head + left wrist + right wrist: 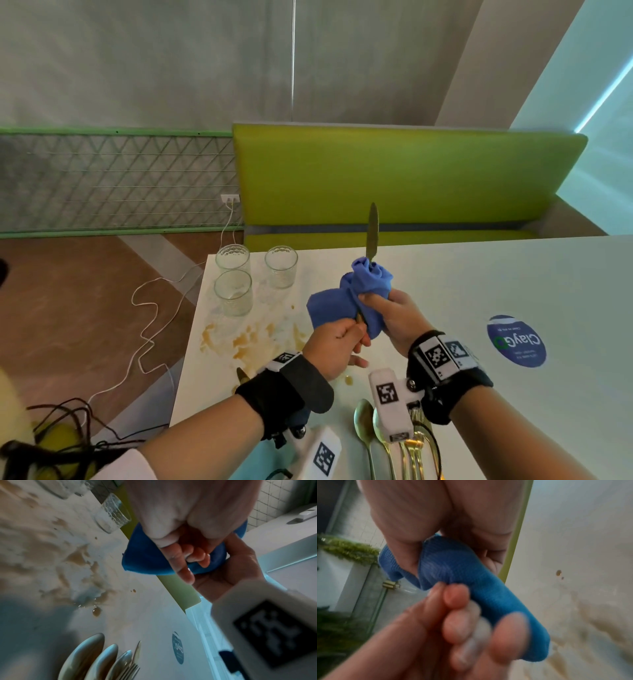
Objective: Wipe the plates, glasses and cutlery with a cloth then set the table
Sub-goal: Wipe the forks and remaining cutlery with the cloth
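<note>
A "ClayGo" sticker (pixel 516 341) is showing at three o'clock; right hand (pixel 390 317) is clenching the blue cloth (pixel 356 291) around the knife (pixel 372 231), left hand (pixel 334 346) fingers gripping its handle.

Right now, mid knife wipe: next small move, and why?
Probably draw the blue cloth up along the knife blade. The right hand grips the cloth bunched round the lower blade, the left hand holds the handle, and the upper blade stands bare.
</note>
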Motion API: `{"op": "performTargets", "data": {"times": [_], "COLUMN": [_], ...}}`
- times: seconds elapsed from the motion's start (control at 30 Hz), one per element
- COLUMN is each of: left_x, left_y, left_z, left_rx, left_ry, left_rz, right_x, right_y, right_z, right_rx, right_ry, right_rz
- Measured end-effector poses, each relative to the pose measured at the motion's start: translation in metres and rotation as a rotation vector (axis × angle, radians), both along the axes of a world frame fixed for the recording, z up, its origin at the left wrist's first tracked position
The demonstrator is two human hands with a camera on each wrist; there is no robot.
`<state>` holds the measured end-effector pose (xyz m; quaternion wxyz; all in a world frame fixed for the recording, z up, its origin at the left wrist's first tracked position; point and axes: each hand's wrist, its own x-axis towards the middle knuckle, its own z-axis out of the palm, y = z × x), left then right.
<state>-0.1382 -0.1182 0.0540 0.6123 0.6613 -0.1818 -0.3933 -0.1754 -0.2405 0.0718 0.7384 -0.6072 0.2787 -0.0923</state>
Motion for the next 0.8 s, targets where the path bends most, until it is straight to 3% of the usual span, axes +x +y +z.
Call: {"op": "performTargets", "data": {"times": [0.13,0.27,0.33,0.43,0.63,0.8], "left_x": [-0.001,0.012,0.032,0.05,0.028,0.013], "left_y": [0.0,0.009,0.012,0.005,-0.03,-0.042], "left_z": [-0.001,0.002,0.002,0.01,0.015,0.005], "left_rx": [0.027,0.239,0.341,0.262,0.152,0.162], "left_ry": [0.042,0.017,-0.132,-0.234,-0.178,-0.103], "left_rz": [-0.021,-0.227,-0.139,0.114,0.053,0.14], "right_x": [-0.01,-0.018,-0.026,-0.037,-0.046,-0.065], "right_y": [0.0,-0.005,-0.012,-0.013,0.001,-0.006], "right_z": [-0.005,-0.013,-0.015,-0.017,-0.022,-0.019], "right_rx": [-0.088,-0.173,-0.213,-0.25,-0.379,-0.442], "right_ry": [0.053,0.136,0.179,0.215,0.249,0.294], "right_rz": [0.099,0.03,0.018,0.075,0.18,0.283]}}
